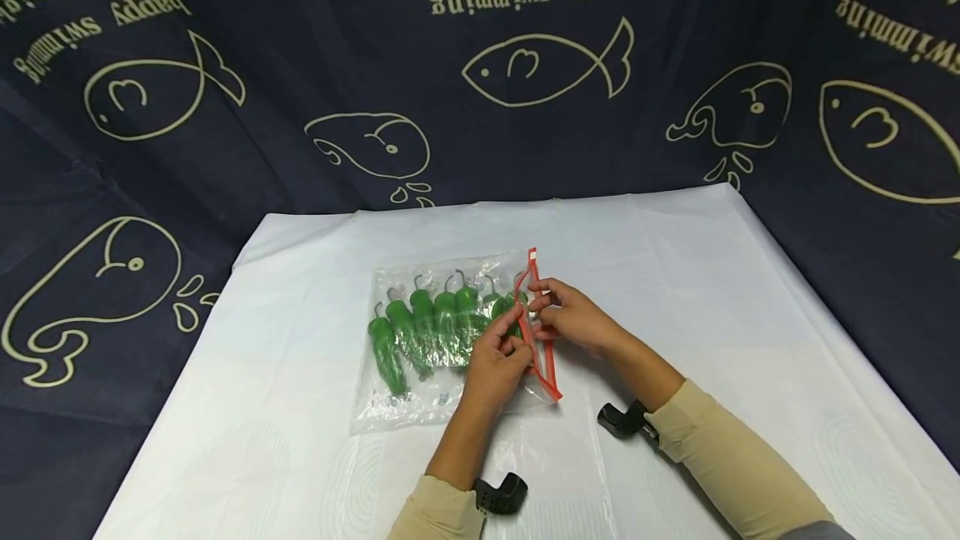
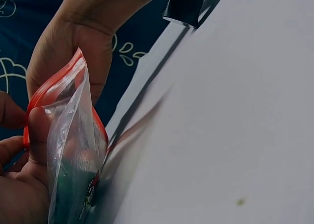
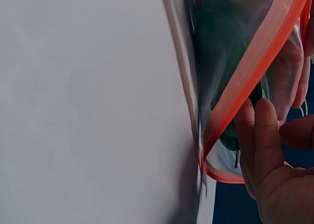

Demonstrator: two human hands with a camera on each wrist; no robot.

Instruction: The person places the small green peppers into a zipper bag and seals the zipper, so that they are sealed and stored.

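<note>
A clear zip bag point(image 1: 435, 269) with a red zip edge point(image 1: 550, 365) lies on the white table, its mouth to the right and parted. Several green peppers point(image 1: 386, 355) with thin stems lie inside in a row. My left hand point(image 1: 498, 363) pinches the near lip of the mouth between thumb and fingers, as the left wrist view shows of the red strip point(image 2: 43, 94). Across from it, my right hand point(image 1: 577, 319) is at the opening; its fingers point(image 3: 267, 130) reach in past the red lip, fairly straight, with the thumb apart. A pepper point(image 3: 229, 138) shows beside those fingertips.
The white cloth-covered table point(image 1: 660, 273) extends around the bag on all sides. Dark blue curtains point(image 1: 360, 65) with fish and whale drawings hang behind and at both sides. Black wrist cameras point(image 1: 502, 494) sit on both forearms, close above the cloth.
</note>
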